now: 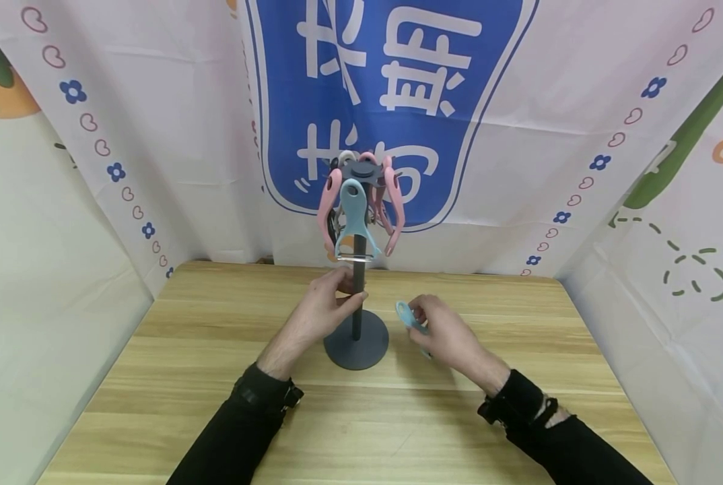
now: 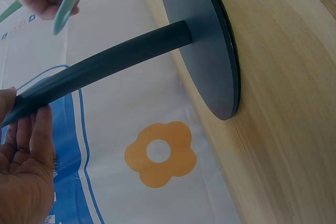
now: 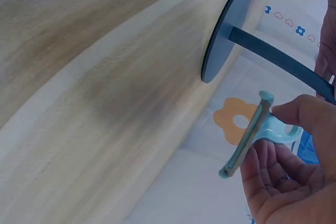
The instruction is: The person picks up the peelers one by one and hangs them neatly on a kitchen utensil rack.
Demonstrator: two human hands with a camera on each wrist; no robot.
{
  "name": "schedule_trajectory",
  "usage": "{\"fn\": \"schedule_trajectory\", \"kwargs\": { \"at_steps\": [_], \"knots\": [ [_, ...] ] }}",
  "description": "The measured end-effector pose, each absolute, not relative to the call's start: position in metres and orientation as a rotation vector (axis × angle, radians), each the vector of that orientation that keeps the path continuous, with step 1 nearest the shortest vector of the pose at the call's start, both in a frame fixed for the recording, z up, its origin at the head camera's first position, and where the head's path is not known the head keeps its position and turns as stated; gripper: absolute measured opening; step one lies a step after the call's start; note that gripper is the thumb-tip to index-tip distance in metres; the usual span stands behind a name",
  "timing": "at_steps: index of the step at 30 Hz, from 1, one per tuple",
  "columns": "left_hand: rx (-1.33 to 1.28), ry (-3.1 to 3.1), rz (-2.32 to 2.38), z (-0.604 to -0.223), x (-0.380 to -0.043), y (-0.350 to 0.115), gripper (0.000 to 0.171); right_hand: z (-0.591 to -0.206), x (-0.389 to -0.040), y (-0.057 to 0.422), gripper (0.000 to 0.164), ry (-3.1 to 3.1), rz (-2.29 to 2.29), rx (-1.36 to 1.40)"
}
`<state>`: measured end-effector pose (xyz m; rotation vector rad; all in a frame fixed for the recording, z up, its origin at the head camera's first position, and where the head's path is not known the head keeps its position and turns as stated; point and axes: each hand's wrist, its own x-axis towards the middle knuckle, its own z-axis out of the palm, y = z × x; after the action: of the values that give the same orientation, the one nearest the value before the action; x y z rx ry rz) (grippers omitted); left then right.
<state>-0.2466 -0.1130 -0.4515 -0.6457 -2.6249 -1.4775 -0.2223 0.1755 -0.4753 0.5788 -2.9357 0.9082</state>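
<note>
My left hand (image 1: 319, 310) grips the dark upright pole (image 2: 105, 69) of a round-based stand (image 1: 367, 353), thumb on one side and fingers on the other. To the right of the pole, my right hand (image 1: 449, 335) pinches a light blue Y-shaped peeler (image 3: 272, 129) by its handle, above the table. The peeler's wide blade end points away from the fingers in the right wrist view. From the top of the stand hang several tools, among them a light blue peeler (image 1: 354, 209) at the front and a pink-handled one (image 1: 330, 195) beside it. Those behind are partly hidden.
The stand's base rests on a wood-grain table (image 1: 228, 303). Behind the table hangs a white cloth (image 1: 204, 155) with a blue printed panel (image 1: 373, 128), and pale cloth walls (image 1: 670, 337) enclose the sides.
</note>
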Motion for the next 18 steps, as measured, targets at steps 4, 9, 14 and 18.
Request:
{"fn": "schedule_trajectory", "kwargs": {
  "at_steps": [4,9,14,18],
  "knots": [
    [-0.644,-2.625,-1.47,-0.452,-0.247,-0.113,0.028,-0.471,-0.222,0.175,0.041,-2.883,0.958,0.554],
    [-0.642,-2.628,-1.462,-0.451,-0.246,-0.113,0.028,-0.465,-0.221,0.175,0.042,-2.817,0.997,0.535],
    [-0.643,-2.627,-1.463,-0.45,-0.245,-0.113,0.029,-0.459,-0.22,0.176,0.041,-2.734,1.017,0.55],
    [-0.647,-2.626,-1.462,-0.45,-0.245,-0.113,0.028,-0.454,-0.22,0.177,0.041,-2.671,1.038,0.552]
  ]
}}
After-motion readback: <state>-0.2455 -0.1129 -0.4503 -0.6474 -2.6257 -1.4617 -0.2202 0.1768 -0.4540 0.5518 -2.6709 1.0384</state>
